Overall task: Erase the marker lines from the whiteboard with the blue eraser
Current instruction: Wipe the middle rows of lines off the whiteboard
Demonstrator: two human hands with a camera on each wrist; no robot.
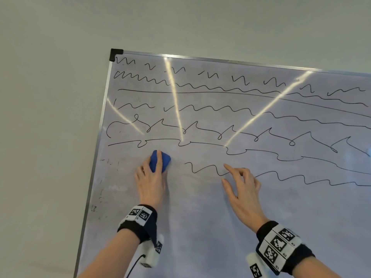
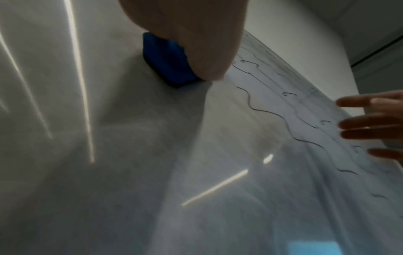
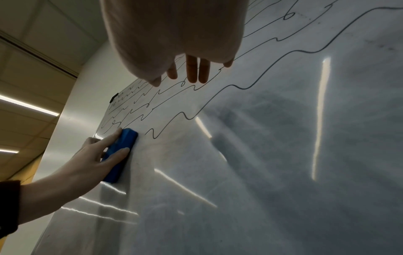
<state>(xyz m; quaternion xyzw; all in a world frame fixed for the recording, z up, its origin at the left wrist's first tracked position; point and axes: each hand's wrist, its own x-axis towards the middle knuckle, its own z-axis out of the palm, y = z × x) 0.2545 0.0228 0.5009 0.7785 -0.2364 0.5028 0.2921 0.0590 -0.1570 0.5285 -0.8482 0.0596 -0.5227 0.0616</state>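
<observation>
The whiteboard [image 1: 200, 217] hangs on a wall and carries several rows of black marker lines [image 1: 220, 109]. My left hand [image 1: 158, 165] grips the blue eraser [image 1: 165, 160] and presses it flat on the board, just under a long looping line. The lowest wavy line [image 1: 208, 169] starts a short way right of the eraser. My right hand [image 1: 236, 179] is open with spread fingers over that line, close to the board. The right wrist view shows the eraser [image 3: 128, 138] under my left hand [image 3: 87, 160]. In the left wrist view the eraser [image 2: 167, 62] sits below my palm.
The board's metal frame [image 1: 94, 167] runs down the left, with a black corner cap [image 1: 116, 54] at the top. Faint marker remnants [image 1: 108, 161] lie left of the eraser. The lower board is smudged grey with bright light reflections. A plain wall [image 1: 50, 117] lies beyond.
</observation>
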